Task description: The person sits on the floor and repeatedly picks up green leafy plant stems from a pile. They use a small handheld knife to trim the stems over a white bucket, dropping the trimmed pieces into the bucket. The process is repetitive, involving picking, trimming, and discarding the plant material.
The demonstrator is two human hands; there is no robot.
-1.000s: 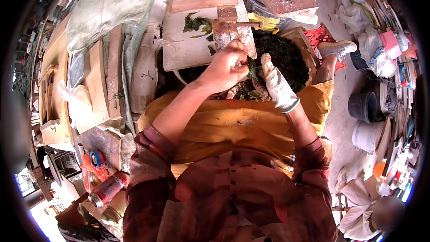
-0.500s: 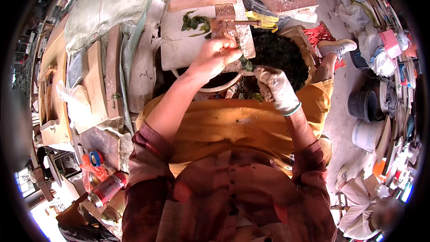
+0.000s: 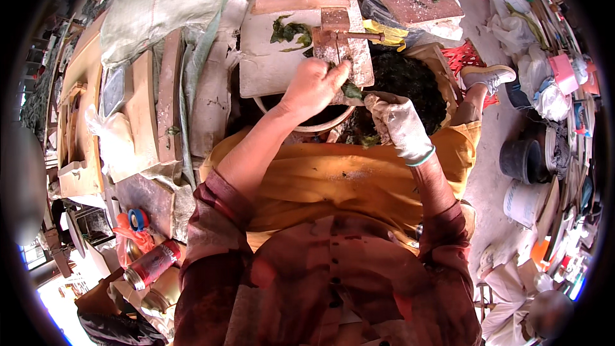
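Note:
My bare left hand [image 3: 313, 88] is closed at the near edge of a wooden block [image 3: 334, 19]; what its fingers pinch is mostly hidden. A dark green leafy strip [image 3: 352, 90], resembling seaweed, stretches from beside that thumb to my right hand [image 3: 398, 126]. The right one wears a dirty white glove and is closed round the strip's other end. A rusty metal rod [image 3: 360, 36] sticks out of the block to the right. The block rests on a pale board [image 3: 259, 64], where a clump of green leaves [image 3: 289, 32] lies left of it.
Below the board shows a round tub's rim [image 3: 309, 129]. A large container's wall [image 3: 448, 77] surrounds a dark leafy mass to the right. Planks [image 3: 144, 112] and a pale sack [image 3: 160, 9] lie left. A black bucket [image 3: 520, 157] stands on the floor; another person [image 3: 512, 295] sits lower right.
My left hand has shifted slightly down toward the block's near edge, its thumb now pointing up and right. The right hand stays almost in place. The whole view has drifted a little to the right.

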